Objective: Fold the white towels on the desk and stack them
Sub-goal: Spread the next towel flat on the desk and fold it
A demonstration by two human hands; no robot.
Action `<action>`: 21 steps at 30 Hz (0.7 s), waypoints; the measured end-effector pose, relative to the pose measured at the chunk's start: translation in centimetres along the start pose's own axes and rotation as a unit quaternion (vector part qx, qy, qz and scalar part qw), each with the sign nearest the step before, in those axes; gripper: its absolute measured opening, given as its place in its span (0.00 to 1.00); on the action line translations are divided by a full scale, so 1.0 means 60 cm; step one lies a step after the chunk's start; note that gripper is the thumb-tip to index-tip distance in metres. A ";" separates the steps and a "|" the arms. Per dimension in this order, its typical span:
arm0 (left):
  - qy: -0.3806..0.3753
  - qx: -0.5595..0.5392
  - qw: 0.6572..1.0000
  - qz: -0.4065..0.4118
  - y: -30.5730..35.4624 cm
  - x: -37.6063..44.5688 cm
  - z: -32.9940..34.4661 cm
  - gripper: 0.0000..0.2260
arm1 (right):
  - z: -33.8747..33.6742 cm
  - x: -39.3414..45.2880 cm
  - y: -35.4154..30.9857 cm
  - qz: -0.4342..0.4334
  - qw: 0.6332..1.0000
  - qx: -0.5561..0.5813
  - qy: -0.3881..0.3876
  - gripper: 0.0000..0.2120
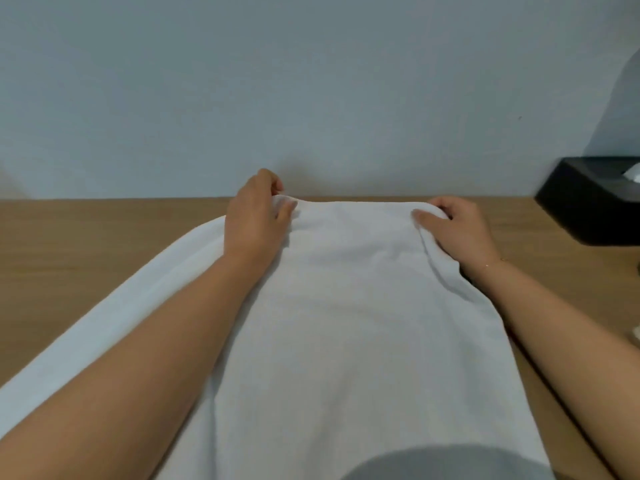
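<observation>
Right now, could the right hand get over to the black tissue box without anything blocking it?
Probably yes. The right hand grips the towel's far corner, and only bare desk lies between it and the tissue box. It must let go first.

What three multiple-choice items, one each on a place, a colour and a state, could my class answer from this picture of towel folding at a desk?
1. Where is the black rectangular box?
A. at the desk's far right, by the wall
B. on the towel
C. at the desk's left edge

2. What colour is the flat cloth towel on the brown wooden desk?
A. blue
B. white
C. striped red

3. What are the left hand and right hand doing?
A. both hang idle off the desk
B. one lifts the box
C. each pinches a far corner of the towel

Answers: 1 A, the box sits against the wall on the right. 2 B, the cloth is plain white. 3 C, thumb and fingers close on the towel's far edge at both corners.
</observation>
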State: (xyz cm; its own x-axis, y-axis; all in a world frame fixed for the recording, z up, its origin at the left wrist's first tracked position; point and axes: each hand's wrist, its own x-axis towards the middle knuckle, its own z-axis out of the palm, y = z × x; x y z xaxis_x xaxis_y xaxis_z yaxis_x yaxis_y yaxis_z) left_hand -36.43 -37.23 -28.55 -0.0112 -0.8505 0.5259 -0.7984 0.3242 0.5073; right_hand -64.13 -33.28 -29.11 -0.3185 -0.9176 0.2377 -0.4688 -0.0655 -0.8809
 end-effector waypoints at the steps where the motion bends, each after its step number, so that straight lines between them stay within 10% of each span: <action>1: -0.001 0.037 0.999 0.019 0.010 -0.006 -0.009 0.11 | -0.003 -0.001 0.000 0.007 1.000 0.028 0.002 0.03; 10: -0.278 0.111 0.952 0.067 0.130 -0.191 -0.123 0.22 | -0.042 -0.035 -0.008 0.076 0.988 0.135 -0.017 0.20; 13: -0.374 0.161 0.911 0.057 0.135 -0.272 -0.130 0.28 | -0.073 -0.093 -0.029 0.039 0.998 0.007 -0.039 0.22; 18: -0.342 0.189 0.918 0.073 0.160 -0.317 -0.102 0.26 | -0.088 -0.237 -0.073 -0.149 0.947 -0.241 -0.153 0.20; 21: -0.341 0.188 0.918 0.079 0.182 -0.318 -0.083 0.26 | -0.097 -0.298 -0.060 -0.114 0.912 -0.325 -0.222 0.25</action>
State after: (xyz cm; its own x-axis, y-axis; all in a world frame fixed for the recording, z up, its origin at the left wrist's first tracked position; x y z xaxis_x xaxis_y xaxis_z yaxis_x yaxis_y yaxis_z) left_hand -41.92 -15.41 -29.63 -0.4159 -0.9085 -0.0418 -0.9044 0.4083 0.1239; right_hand -61.52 -14.35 -27.79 0.1465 -0.9869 0.0676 -0.9163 -0.1612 -0.3666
